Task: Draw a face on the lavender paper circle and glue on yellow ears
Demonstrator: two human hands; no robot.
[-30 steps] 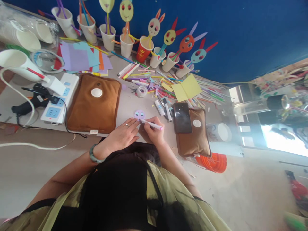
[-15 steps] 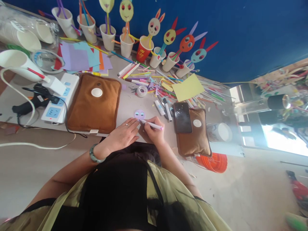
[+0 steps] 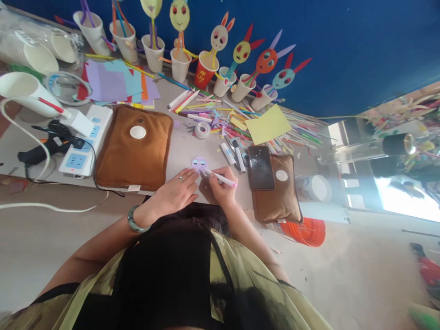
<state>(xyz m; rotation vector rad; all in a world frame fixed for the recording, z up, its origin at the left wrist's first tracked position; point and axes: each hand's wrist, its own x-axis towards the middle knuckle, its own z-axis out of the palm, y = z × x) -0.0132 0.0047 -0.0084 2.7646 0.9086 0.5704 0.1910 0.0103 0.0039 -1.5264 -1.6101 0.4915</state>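
Right hand (image 3: 222, 188) gripped marker (image 3: 225, 179), tip at four o'clock of purple disc (image 3: 199, 162); left hand (image 3: 178, 187) lay flat, ungripping, at seven; apparently drawing; next stroke likely needed steadiness.

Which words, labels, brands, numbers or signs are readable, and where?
None can be read for certain.
Red cup: gold characters, too blurred.
Large brown pouch: tag print, too small.
White tube: marking, too small.
Black tool: sticker, too small.
Plastic bag: printing, too blurred.
White tub: printing, too blurred.

The round lilac paper disc (image 3: 199, 162) looks matt, the slim white-and-pink plastic marker (image 3: 225, 179) smooth, the rectangular black phone (image 3: 261, 167) glossy.
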